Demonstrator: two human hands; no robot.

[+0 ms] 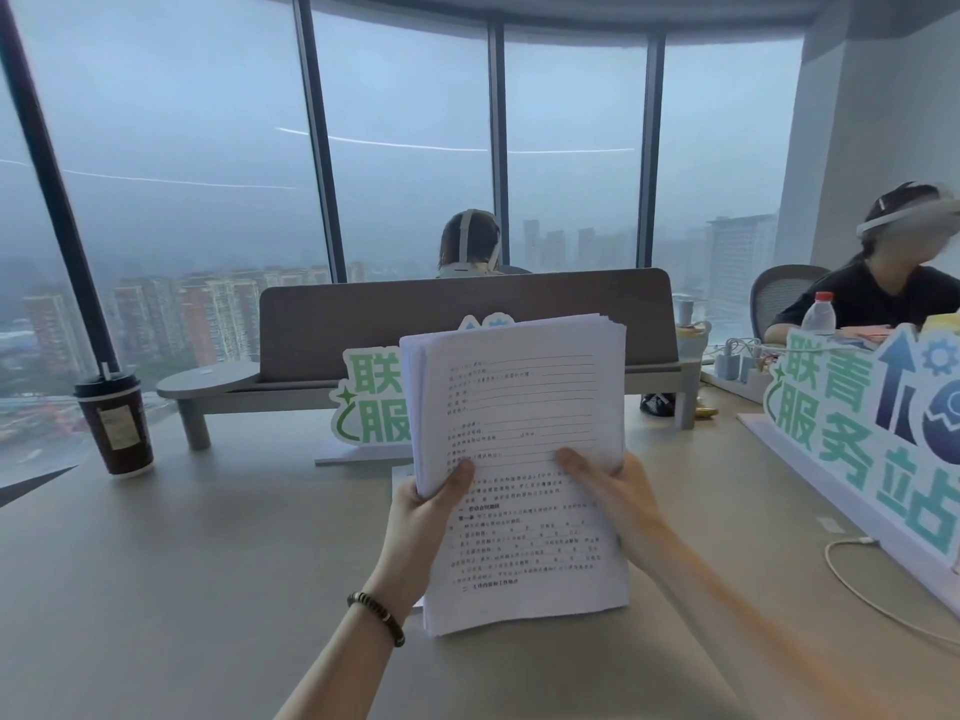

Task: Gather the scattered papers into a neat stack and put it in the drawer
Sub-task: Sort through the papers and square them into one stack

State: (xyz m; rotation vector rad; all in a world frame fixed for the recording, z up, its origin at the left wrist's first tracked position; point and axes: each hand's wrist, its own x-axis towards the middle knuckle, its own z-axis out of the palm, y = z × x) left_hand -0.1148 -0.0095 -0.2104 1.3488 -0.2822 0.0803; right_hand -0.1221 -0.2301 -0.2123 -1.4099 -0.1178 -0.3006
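Note:
A thick stack of printed white papers point(519, 423) stands upright above the beige desk point(182, 563), its lower edge near the desk surface. My left hand point(421, 522) grips the stack's left edge, thumb on the front sheet. My right hand point(618, 506) grips the right edge, thumb lying across the front page. The upper sheets fan slightly apart at the top right corner. Another white sheet point(402, 485) lies flat on the desk behind the stack, mostly hidden. No drawer is in view.
A dark paper coffee cup point(115, 423) stands at the left. A grey desk divider with a shelf point(363, 324) runs across the back, with green-lettered signs point(371, 402) in front and at the right point(852, 407). A white cable point(852, 589) loops at right. Two people sit beyond.

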